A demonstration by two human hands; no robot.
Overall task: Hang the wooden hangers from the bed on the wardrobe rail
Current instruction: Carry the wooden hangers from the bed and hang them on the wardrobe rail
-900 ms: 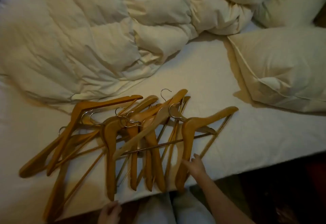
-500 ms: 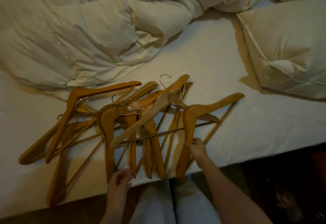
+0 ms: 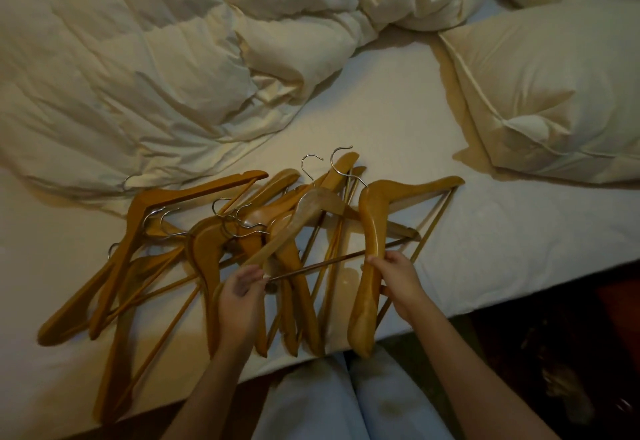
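Observation:
Several wooden hangers with metal hooks lie in a tangled pile (image 3: pixel 194 252) on the white sheet near the bed's front edge. My right hand (image 3: pixel 398 278) grips the near arm of the rightmost hanger (image 3: pixel 375 228), whose far arm points right. My left hand (image 3: pixel 240 292) grips the near end of a paler hanger (image 3: pixel 304 218) lying across the middle of the pile, where its crossbar meets the arm. No wardrobe rail is in view.
A crumpled cream duvet (image 3: pixel 173 52) covers the bed's far left. A pillow (image 3: pixel 554 93) lies at the right, another behind it. The bed edge (image 3: pixel 502 301) runs diagonally below the hangers, with dark floor beyond and my legs at the bottom.
My left hand has come up from below the bed edge and taken hold of the pale hanger. My right hand has closed on the rightmost hanger, which has shifted slightly.

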